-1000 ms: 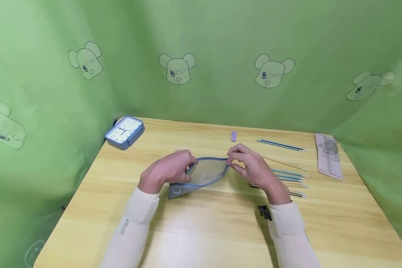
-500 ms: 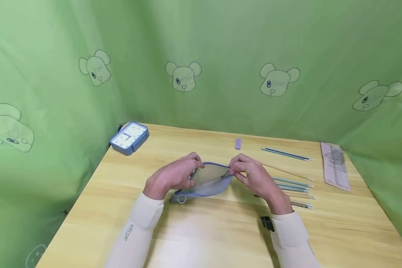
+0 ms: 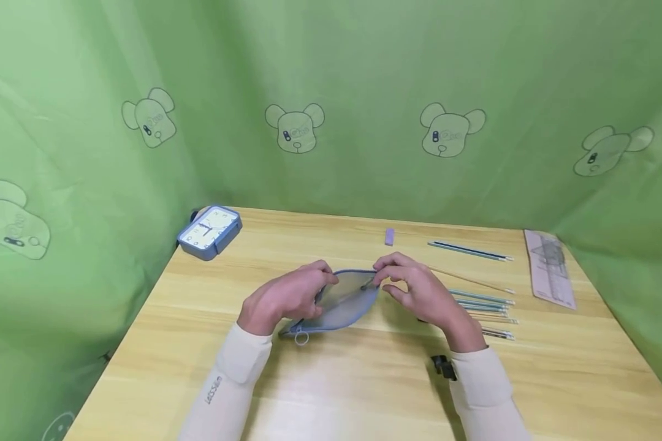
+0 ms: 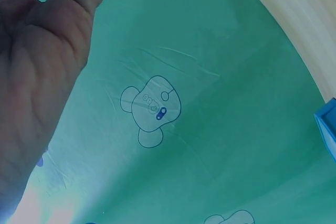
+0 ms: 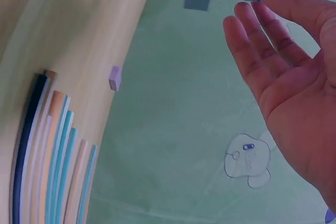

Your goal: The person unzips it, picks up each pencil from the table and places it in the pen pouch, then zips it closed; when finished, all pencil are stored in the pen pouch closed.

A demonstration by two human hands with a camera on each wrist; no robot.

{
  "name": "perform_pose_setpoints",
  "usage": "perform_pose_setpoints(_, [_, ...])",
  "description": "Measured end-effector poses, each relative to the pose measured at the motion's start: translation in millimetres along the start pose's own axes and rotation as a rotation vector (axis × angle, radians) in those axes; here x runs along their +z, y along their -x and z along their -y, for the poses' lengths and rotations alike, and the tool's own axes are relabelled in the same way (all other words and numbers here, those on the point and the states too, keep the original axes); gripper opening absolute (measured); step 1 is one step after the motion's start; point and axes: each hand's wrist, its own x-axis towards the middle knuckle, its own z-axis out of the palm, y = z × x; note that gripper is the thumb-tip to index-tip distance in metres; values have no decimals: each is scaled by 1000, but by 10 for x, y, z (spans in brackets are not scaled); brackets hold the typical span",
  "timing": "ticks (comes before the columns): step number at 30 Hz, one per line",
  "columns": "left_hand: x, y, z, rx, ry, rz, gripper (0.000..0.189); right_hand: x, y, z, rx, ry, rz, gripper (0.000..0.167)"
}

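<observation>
Above the mid-part of the wood-grained desk [image 3: 320, 392], the translucent, blue-rimmed pouch [image 3: 350, 306] gapes between both hands, its long axis slanting from front left to back right. The left hand [image 3: 289, 294] grips its left end; the right hand [image 3: 416, 288], nearer the slender pencils [image 3: 480, 297], pinches its right corner. Beyond: flat ruler set [image 3: 551, 275], right edge; block eraser [image 3: 389, 237], toward back edge; boxy clock [image 3: 209, 231], back left corner.

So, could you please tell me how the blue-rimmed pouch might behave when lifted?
The pouch is probably floppy, as its rim curves. It looks thin and translucent, so likely light. Its ring pull sticks out from the rim, so it may swing.
</observation>
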Motion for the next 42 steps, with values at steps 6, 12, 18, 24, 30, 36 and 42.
perform_pose_setpoints(6, [31,-12,-12,10,-31,20,65,-185,141,-25,31,62,-37,26])
perform_pose_setpoints(12, [53,-12,-15,3,-34,37,62,-398,470,-181,168,153,19,22])
perform_pose_setpoints(18, [76,-16,1,-15,-26,60,63,-462,923,-423,323,171,119,23])
perform_pose_setpoints(24, [78,-20,48,-18,-46,54,62,-380,1182,-667,337,222,200,25])
perform_pose_setpoints(30, [67,-33,47,-18,-20,59,62,-405,1271,-706,343,207,207,25])
perform_pose_setpoints(36, [78,-59,47,-18,-6,50,62,-418,1324,-700,367,202,231,24])
perform_pose_setpoints(42, [88,-74,50,-11,-5,51,62,-401,1386,-649,385,166,257,24])
